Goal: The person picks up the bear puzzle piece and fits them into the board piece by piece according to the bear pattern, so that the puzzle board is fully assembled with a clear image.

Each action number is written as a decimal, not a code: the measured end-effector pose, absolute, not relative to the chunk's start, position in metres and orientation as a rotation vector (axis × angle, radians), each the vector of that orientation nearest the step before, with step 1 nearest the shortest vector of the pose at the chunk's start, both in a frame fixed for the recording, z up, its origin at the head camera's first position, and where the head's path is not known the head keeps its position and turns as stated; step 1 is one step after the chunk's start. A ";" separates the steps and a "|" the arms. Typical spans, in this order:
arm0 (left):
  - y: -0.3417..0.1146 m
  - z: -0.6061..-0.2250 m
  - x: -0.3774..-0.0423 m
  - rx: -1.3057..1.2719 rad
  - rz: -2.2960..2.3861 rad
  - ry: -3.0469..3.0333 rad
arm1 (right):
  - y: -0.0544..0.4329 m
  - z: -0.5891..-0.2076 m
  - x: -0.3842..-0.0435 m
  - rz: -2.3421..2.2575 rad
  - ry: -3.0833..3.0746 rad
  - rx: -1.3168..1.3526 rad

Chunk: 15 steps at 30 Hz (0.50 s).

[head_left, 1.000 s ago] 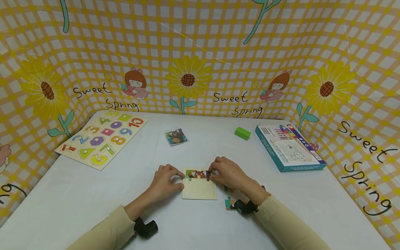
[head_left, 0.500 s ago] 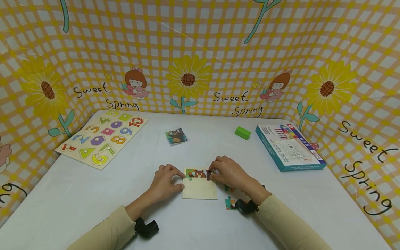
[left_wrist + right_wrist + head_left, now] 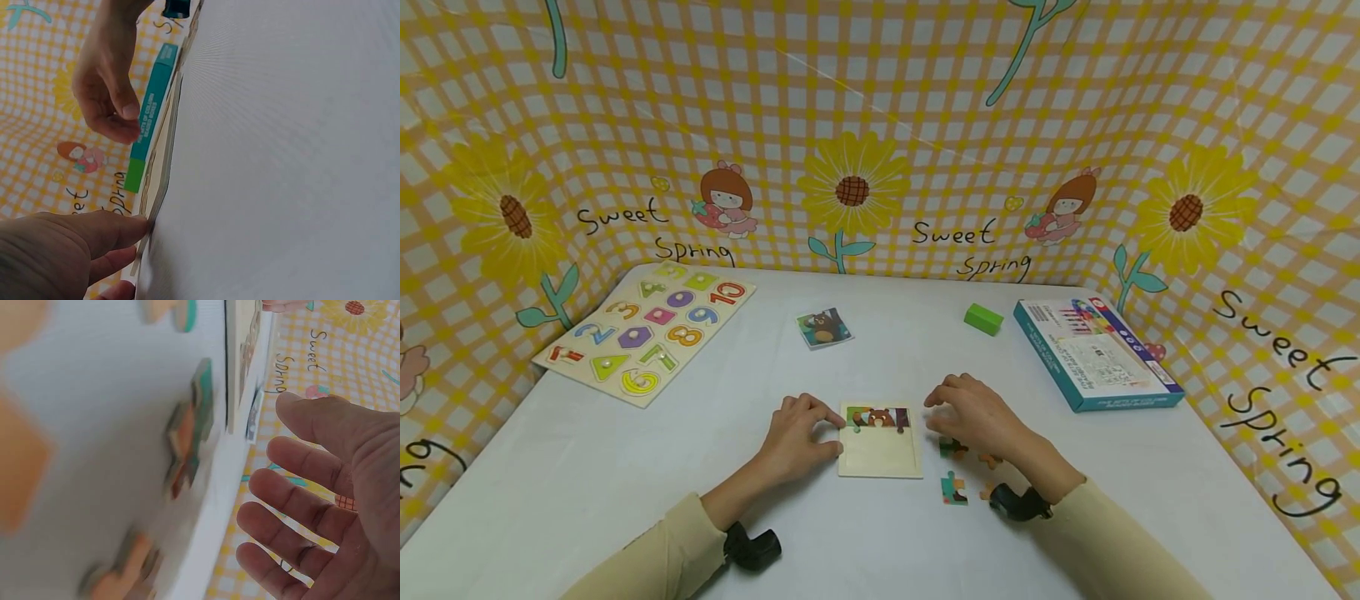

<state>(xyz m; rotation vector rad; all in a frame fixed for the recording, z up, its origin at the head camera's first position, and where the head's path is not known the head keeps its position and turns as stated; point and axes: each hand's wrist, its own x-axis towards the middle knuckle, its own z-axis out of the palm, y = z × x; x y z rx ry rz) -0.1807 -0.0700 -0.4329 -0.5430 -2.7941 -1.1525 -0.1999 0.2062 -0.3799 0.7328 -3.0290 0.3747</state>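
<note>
A square wooden puzzle board point(image 3: 878, 457) lies on the table with bear-picture puzzle pieces point(image 3: 877, 418) along its top row; the lower part is bare wood. My left hand point(image 3: 799, 439) rests its index finger and thumb against the board's left edge. In the left wrist view, the thumb point(image 3: 122, 232) lies at that edge. My right hand point(image 3: 973, 414) is raised just right of the board, its fingers relaxed and apart with nothing in them. Below it lie loose puzzle pieces, including a teal-and-orange piece point(image 3: 954, 489) and a dark green one point(image 3: 952, 448), some partly hidden by the hand and wrist camera.
A number-and-shape puzzle board point(image 3: 647, 337) lies at the back left. Farther back are a bear picture card point(image 3: 823, 328), a green block point(image 3: 982, 319) and a teal-edged box point(image 3: 1096, 354) at the right. Checked cloth point(image 3: 880, 108) rises behind the table.
My right hand has let go of the dark puzzle piece in the board's upper right corner and moved right, uncovering more loose pieces. The left hand stays at the board's edge.
</note>
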 end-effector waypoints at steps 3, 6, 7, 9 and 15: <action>-0.070 -0.433 -0.180 -0.548 -1.155 -2.786 | 0.213 -0.380 -0.195 0.374 -3.049 0.720; -0.070 -0.433 -0.180 -0.551 -1.156 -2.779 | 0.219 -0.382 -0.191 0.363 -3.058 0.705; -0.070 -0.433 -0.180 -0.552 -1.153 -2.778 | 0.221 -0.382 -0.190 0.358 -3.058 0.700; -0.070 -0.433 -0.180 -0.551 -1.148 -2.780 | 0.224 -0.383 -0.188 0.348 -3.059 0.691; -0.070 -0.434 -0.181 -0.546 -1.144 -2.794 | 0.231 -0.384 -0.180 0.334 -3.054 0.693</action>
